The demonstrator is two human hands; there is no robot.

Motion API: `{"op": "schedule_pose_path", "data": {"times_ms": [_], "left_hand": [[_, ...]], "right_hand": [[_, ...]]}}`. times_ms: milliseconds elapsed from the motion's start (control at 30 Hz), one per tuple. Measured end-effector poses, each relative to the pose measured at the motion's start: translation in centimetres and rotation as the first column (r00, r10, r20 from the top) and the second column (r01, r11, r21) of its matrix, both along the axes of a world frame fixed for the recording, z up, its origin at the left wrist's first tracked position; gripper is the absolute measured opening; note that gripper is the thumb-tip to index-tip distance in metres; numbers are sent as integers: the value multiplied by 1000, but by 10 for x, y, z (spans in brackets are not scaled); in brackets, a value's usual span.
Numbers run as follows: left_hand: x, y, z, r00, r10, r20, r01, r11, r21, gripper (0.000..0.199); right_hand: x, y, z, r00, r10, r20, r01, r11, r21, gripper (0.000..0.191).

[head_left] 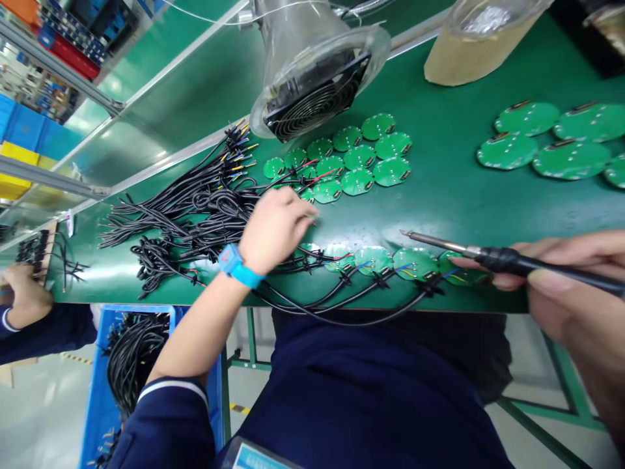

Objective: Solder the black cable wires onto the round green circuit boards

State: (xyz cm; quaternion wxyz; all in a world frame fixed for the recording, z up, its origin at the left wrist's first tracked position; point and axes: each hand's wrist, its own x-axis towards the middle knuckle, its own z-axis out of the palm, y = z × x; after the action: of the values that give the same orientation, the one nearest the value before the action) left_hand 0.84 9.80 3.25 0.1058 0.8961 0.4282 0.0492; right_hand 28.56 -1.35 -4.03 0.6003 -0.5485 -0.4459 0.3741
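My right hand holds a black-handled soldering iron, its metal tip pointing left over the green bench. My left hand, with a blue watch on the wrist, is over the right side of the black cable pile; its fingers curl near the round green boards, and what they hold, if anything, is hidden. Near the bench's front edge lies a row of round boards with black cables and coloured wires at them. Rows of round boards lie beyond my left hand.
A fan in a clear hood hangs over the back of the bench. More round boards and a tan container are at the right. A blue bin of cables stands below left, near another person's hand.
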Motion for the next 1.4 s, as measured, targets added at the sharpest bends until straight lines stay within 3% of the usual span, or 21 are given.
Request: {"op": "schedule_pose_path", "data": {"times_ms": [67, 167, 267, 333, 400, 467, 533, 633, 733, 800, 1100, 1400], "left_hand": [[-11, 20, 0, 995, -32, -92, 41, 995, 95, 12], [-20, 40, -3, 976, -148, -161, 162, 984, 77, 11], [-26, 41, 7, 981, -192, -28, 194, 974, 115, 10], [-29, 31, 22, 972, -142, 187, 100, 971, 217, 9], [-26, 14, 37, 918, -72, 391, -62, 946, 318, 8], [-15, -7, 44, 892, -42, 450, -128, 931, 341, 7], [6, -30, 38, 919, -28, 393, -80, 963, 256, 5], [41, -57, 7, 951, -6, 309, -15, 998, 66, 9], [61, -68, -20, 976, 67, 208, -71, 997, 12, 17], [65, -68, -28, 980, 117, 162, -121, 992, 17, 19], [64, -68, -25, 982, 139, 128, -144, 989, 25, 23], [64, -69, -28, 984, 124, 126, -132, 990, 59, 24]], "right_hand": [[-1, 1, 2, 997, 42, -63, -41, 999, 17, 31], [-4, 2, 7, 996, 44, -82, -43, 999, 23, 31], [-6, 0, 11, 998, 20, -59, -21, 1000, -17, 29], [-5, -2, 12, 998, 44, -38, -45, 999, -25, 25], [-3, -1, 10, 994, 103, -36, -102, 995, 19, 22], [-1, 1, 8, 986, 154, -58, -149, 985, 85, 18], [1, 3, 6, 980, 178, -87, -167, 977, 130, 16], [1, 2, 2, 976, 195, -98, -183, 976, 119, 16], [3, -2, 0, 975, 211, -72, -206, 976, 74, 16], [5, -4, -1, 975, 222, -25, -221, 975, 38, 16], [1, -3, 5, 964, 225, 143, -226, 974, -7, 15], [1, -2, 8, 955, 257, 150, -265, 964, 36, 12]]}}
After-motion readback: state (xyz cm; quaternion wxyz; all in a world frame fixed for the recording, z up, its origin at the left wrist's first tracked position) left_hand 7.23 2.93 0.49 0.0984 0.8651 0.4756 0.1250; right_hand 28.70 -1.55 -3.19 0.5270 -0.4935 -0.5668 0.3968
